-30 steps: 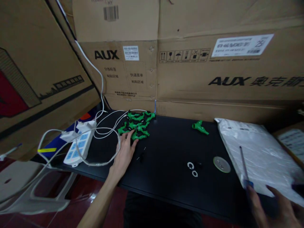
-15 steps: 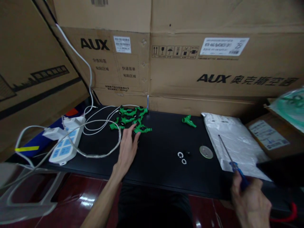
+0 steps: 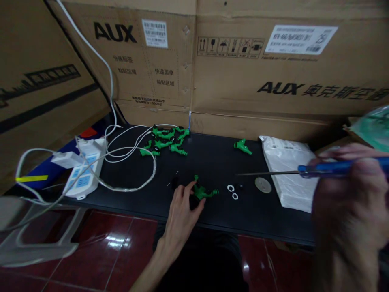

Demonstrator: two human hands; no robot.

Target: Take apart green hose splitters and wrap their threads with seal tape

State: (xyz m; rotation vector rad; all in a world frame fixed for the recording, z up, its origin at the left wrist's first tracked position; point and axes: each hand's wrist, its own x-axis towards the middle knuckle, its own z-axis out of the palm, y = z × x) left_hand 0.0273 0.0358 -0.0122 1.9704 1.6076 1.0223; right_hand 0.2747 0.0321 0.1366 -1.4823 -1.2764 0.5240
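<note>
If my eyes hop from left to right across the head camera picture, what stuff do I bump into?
White power strip → green pile → green piece at your left hand → two white rings → round disc → right hand.

The left hand (image 3: 181, 211) grasps a green Y-shaped connector (image 3: 201, 191) near the tabletop's (image 3: 212, 162) front edge. The right hand (image 3: 358, 202) grips a blue-handled screwdriver (image 3: 319, 169), its shaft pointing left. Two white rings (image 3: 229, 187) lie between the connector and a round disc (image 3: 263, 185); more green connectors (image 3: 164, 143) cluster farther back, right of a white power strip (image 3: 82, 178).
</note>
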